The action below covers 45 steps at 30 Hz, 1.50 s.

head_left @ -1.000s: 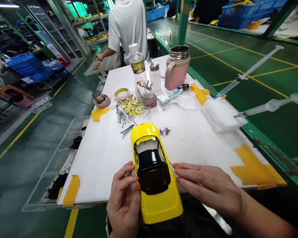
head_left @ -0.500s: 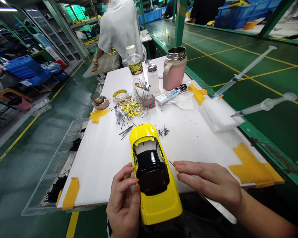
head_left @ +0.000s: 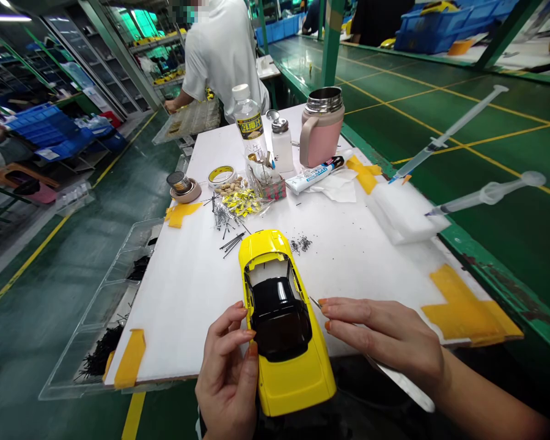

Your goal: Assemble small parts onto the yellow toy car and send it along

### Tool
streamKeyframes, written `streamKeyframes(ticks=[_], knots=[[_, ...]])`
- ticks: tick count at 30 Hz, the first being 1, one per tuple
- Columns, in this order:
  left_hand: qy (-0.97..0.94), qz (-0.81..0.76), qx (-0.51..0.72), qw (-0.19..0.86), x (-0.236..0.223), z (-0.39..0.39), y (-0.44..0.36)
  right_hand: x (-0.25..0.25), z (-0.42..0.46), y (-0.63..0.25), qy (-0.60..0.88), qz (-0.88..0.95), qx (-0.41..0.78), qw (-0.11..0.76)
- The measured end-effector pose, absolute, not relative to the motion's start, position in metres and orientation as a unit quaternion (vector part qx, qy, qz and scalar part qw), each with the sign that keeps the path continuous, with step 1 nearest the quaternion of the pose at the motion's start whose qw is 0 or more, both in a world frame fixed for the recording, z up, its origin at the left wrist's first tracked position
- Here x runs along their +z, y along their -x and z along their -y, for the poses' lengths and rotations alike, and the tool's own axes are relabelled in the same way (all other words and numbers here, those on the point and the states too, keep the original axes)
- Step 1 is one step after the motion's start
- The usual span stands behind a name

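At lower centre, your left hand (head_left: 229,373) holds a yellow plastic car shell (head_left: 296,385), your right hand (head_left: 389,336) a silvery metal tool (head_left: 406,388); black roof (head_left: 282,311) appears fitted, front opening (head_left: 271,272) unfilled.

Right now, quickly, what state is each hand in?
Left hand: closed, holding the glossy yellow, black-topped model car.
Right hand: closed, holding a slim silver metal tool.
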<state>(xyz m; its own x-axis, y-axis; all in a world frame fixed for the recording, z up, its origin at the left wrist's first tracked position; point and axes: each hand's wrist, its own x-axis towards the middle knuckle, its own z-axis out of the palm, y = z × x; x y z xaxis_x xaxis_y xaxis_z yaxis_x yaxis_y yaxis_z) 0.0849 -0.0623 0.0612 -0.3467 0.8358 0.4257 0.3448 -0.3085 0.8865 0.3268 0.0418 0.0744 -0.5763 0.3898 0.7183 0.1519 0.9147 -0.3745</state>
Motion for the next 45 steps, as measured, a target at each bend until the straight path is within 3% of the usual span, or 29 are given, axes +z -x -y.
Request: streamKeyframes(ticks=[45], knots=[[-0.521, -0.562, 0.614, 0.19, 0.0625, 0.0607, -0.0861, 0.0787, -0.0454, -0.3266, 0.164, 0.867, 0.16, 0.442]])
